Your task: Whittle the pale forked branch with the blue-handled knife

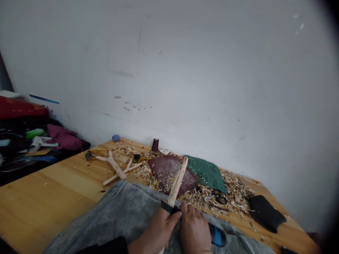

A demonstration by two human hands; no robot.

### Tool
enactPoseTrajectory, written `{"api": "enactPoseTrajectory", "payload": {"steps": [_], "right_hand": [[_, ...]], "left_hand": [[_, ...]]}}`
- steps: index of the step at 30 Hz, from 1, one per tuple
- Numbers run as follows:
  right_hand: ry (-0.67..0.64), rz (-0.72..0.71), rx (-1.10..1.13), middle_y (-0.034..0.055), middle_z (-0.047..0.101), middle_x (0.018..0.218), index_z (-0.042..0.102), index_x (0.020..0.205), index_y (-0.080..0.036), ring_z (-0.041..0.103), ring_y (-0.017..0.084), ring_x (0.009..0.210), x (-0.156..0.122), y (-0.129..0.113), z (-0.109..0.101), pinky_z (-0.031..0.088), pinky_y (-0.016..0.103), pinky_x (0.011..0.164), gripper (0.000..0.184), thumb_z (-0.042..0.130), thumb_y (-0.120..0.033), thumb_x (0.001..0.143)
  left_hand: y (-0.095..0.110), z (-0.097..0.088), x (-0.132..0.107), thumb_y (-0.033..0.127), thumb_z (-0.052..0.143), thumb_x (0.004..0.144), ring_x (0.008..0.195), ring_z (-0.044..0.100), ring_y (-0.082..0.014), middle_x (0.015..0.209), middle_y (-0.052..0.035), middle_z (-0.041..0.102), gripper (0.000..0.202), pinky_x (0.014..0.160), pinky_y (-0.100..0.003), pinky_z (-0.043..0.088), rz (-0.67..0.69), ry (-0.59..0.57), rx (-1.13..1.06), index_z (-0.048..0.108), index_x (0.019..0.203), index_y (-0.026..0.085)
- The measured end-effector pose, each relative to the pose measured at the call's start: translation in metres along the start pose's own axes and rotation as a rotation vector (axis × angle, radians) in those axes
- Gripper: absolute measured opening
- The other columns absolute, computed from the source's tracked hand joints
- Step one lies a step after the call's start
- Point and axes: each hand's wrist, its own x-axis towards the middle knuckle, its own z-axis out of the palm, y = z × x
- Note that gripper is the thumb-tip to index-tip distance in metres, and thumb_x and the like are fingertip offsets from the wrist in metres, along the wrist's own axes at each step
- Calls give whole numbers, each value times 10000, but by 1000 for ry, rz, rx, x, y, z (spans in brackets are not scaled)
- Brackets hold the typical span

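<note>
The left hand [159,229] grips a peeled wood stick [176,187] tight. The right hand [194,233] grips a carving knife [217,235] against it, with wood shavings [233,192] just past them.

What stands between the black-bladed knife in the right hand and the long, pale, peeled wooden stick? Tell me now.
Nothing visible does. The black-bladed knife, held in the right hand, lies directly across the pale peeled wooden stick, just above the left hand that grips the stick.
</note>
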Motion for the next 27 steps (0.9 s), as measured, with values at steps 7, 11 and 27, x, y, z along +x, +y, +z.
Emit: {"api": "enactPoseTrajectory", "payload": {"steps": [7, 11, 27], "right_hand": [[50, 13, 43, 38, 614, 738, 541, 858, -208, 615, 210, 686, -2, 0, 1, 402, 313, 634, 191, 488, -28, 823], [62, 8, 57, 28, 611, 740, 536, 860, -212, 605, 197, 679, -3, 0, 3, 391, 302, 633, 179, 504, -39, 826], [76, 17, 43, 61, 640, 783, 603, 935, -210, 623, 242, 729, 9, 7, 3, 395, 338, 671, 202, 501, -65, 839]], "left_hand": [[-1, 1, 4, 484, 501, 833, 279, 370, -112, 324, 91, 357, 294, 323, -205, 252, -55, 63, 195, 530, 729, 211], [-4, 0, 5, 470, 508, 830, 281, 376, -108, 337, 91, 361, 285, 318, -197, 251, -43, 67, 208, 543, 739, 203], [-14, 6, 16, 563, 536, 802, 280, 338, -86, 409, 112, 370, 355, 272, -177, 264, -16, 116, -57, 506, 863, 214]]}}
